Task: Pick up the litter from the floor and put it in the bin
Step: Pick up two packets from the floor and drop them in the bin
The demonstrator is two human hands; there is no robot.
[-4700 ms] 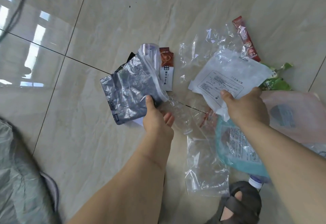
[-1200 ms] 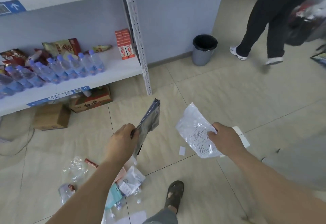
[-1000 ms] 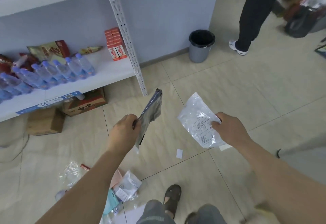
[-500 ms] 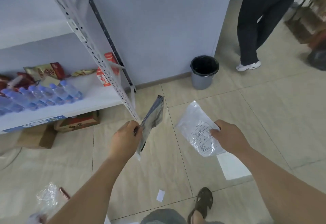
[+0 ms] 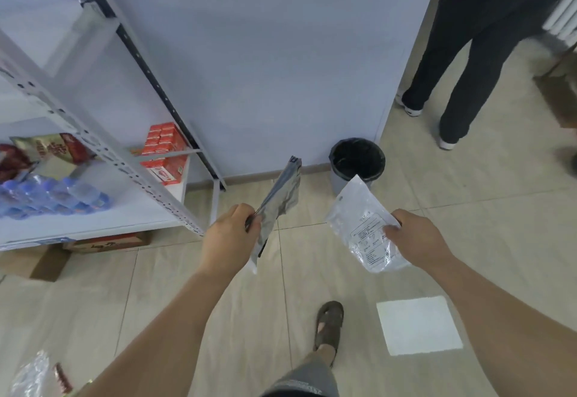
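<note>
My left hand grips a crumpled silver foil bag, held edge-on and pointing up. My right hand holds a clear plastic bag with a printed white label. A grey bin with a black liner stands on the floor against the blue wall, just beyond both bags. More litter, a clear wrapper and a red sachet, lies on the floor at the bottom left corner.
A white metal shelf rack with water bottles, snacks and red boxes stands to the left, cardboard boxes beneath it. A person in dark trousers stands at the upper right. A white paper sheet lies by my sandalled foot.
I stood up from the litter pile with both bags and have walked toward the bin; it now sits closer, right beyond my hands. The pile has dropped behind to the bottom left.
</note>
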